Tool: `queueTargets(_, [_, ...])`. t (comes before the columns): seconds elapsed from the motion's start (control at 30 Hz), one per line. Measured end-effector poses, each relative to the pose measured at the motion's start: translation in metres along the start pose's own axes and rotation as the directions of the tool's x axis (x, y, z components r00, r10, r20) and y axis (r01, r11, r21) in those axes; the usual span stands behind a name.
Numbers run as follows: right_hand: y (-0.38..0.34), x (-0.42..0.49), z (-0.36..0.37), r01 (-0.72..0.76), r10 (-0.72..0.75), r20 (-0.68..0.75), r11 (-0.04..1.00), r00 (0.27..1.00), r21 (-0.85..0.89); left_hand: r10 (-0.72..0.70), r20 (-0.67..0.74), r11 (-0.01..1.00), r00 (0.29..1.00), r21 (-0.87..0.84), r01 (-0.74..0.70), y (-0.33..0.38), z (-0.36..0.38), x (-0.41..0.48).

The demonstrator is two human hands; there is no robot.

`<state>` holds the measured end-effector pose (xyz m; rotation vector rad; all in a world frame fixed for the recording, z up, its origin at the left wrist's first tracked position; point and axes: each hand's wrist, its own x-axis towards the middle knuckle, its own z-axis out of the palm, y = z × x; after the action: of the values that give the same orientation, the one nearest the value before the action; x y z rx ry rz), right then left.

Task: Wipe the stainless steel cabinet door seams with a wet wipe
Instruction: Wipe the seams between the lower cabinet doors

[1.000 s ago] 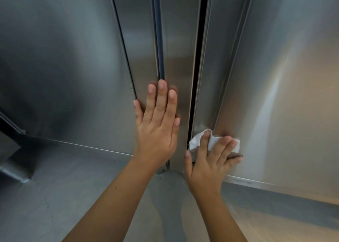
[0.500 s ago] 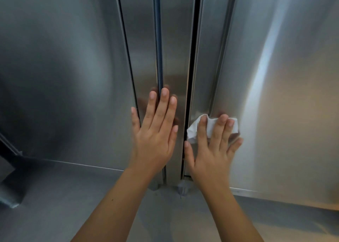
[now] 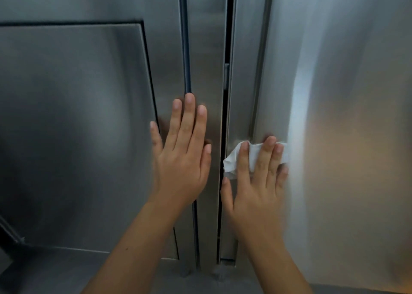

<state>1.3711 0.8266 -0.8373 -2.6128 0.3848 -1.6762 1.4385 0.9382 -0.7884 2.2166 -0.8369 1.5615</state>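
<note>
White wet wipe lies crumpled under the straight, flat fingers of the right hand, pressed on the steel cabinet door across its vertical seam. Left hand, flat and spread, braces the neighbouring panel. Best to push the wipe's edge into the groove, pressing evenly.

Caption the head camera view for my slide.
Right hand presses a wet wipe against a cabinet door seam while the left hand rests flat.

The left hand lies left of the seam, wet wipe right.
</note>
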Motion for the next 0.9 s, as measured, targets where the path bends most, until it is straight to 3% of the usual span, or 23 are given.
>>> queueTargets(0.43, [-0.011,0.120,-0.052,0.072,-0.071,-0.082,0.997,0.994,-0.001,0.124,-0.102,0.992,0.987,0.008,-0.124,-0.013,-0.035,0.123])
queueTargets(0.9, [-0.035,0.231,-0.106,0.056,-0.057,-0.034,0.998,0.998,-0.019,0.154,-0.160,0.987,0.975,-0.013,-0.158,-0.030,-0.069,0.222])
